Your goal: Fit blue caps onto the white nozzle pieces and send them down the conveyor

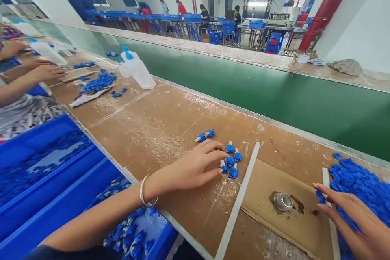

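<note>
My left hand (202, 164) is over the brown tabletop, palm down, with its fingers bent and apart. Its thumb and fingertips are right at a small blue piece with a pale tab (224, 166); whether they touch it is unclear. Several similar pieces (233, 171) lie just beyond, and a few more (204, 135) lie behind the hand. At the right, my right hand (350, 215) pinches a small blue piece (319, 196) between thumb and finger, beside a heap of blue pieces (362, 187). A small clear glass jar (283, 202) stands on cardboard (265, 178) between my hands.
A white strip (239, 199) borders the cardboard. Blue bins (161, 243) with more pieces stand below the table's near edge. White plastic bottles (141, 73) are farther left, near a co-worker's hands (45, 72) and another blue pile (97, 82). A green belt (213, 77) runs behind.
</note>
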`<state>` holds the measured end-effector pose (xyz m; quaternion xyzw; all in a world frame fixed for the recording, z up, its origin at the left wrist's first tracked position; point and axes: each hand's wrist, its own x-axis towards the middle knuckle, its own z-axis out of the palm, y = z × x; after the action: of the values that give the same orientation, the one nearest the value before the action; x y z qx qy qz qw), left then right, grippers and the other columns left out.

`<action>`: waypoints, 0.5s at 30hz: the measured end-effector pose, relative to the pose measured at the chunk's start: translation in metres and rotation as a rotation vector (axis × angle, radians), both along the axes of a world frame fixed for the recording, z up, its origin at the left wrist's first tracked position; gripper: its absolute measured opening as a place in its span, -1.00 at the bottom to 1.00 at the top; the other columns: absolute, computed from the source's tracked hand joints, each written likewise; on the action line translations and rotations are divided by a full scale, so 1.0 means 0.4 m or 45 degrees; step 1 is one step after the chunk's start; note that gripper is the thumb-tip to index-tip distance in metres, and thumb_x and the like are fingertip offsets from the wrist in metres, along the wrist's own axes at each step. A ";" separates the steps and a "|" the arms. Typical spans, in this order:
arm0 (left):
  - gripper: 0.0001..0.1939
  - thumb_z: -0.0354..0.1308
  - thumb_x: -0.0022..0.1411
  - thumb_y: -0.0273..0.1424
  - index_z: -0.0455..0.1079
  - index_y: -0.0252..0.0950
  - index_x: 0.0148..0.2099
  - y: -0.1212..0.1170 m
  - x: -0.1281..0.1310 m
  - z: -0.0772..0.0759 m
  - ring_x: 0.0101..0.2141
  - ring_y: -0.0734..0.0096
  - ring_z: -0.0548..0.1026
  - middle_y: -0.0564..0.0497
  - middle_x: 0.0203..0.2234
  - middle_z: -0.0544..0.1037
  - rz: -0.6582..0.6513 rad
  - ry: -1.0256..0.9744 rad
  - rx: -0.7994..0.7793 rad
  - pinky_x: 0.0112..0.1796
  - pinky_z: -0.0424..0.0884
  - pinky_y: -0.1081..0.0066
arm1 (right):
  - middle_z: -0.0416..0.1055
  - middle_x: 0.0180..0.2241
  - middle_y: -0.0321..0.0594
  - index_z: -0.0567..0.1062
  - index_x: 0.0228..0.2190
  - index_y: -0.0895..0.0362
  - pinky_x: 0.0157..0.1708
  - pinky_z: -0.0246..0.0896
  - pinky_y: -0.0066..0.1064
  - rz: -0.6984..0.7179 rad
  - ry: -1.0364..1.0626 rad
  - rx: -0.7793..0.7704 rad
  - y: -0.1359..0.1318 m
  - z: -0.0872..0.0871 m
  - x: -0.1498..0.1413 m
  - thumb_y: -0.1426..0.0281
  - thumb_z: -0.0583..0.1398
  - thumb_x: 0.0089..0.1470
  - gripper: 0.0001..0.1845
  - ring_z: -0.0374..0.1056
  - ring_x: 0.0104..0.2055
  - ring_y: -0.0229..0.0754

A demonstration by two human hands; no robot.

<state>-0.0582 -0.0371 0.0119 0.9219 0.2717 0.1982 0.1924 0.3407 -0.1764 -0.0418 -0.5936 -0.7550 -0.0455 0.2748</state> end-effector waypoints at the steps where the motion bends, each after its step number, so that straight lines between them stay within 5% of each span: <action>1: -0.73 0.08 0.34 -0.42 0.40 -0.23 0.07 0.006 0.015 -0.004 0.03 0.24 0.42 -0.14 0.00 0.47 -0.027 0.038 0.010 0.10 0.35 0.21 | 0.58 -0.10 -0.25 0.42 0.10 -0.08 -0.22 0.53 -0.32 0.060 -0.023 0.010 0.002 0.015 -0.025 0.15 0.10 0.25 -0.59 0.54 -0.14 -0.09; 7: -0.72 0.05 0.27 -0.58 0.44 -0.27 -0.02 0.103 0.106 -0.025 0.00 0.14 0.43 -0.14 -0.03 0.49 -0.018 0.361 0.290 0.00 0.38 0.19 | 0.60 -0.23 -0.29 0.40 0.09 -0.04 -0.25 0.48 -0.41 0.318 -0.117 0.121 0.041 0.086 -0.119 0.25 0.06 0.32 -0.65 0.52 -0.24 -0.16; 12: -0.61 0.06 0.15 -0.70 0.42 -0.23 -0.05 0.155 0.128 -0.052 -0.05 0.21 0.47 -0.05 -0.06 0.52 -0.177 0.524 0.284 -0.11 0.38 0.31 | 0.59 -0.18 -0.21 0.32 0.17 0.05 -0.18 0.45 -0.38 0.293 -0.156 0.076 0.035 0.080 -0.129 0.31 0.07 0.32 -0.59 0.49 -0.15 -0.15; 15: -0.67 0.06 0.15 -0.69 0.42 -0.28 -0.09 0.160 0.126 -0.071 -0.17 0.22 0.50 -0.08 -0.14 0.53 -0.138 0.533 0.274 -0.16 0.39 0.32 | 0.58 -0.16 -0.15 0.27 0.19 0.10 -0.16 0.44 -0.32 0.313 -0.194 0.043 0.025 0.070 -0.135 0.36 0.05 0.33 -0.58 0.47 -0.12 -0.12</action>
<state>-0.0076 0.0267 -0.0165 0.9713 0.2330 0.0198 0.0430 0.2868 -0.1663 -0.0137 -0.4869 -0.8398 -0.0690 0.2302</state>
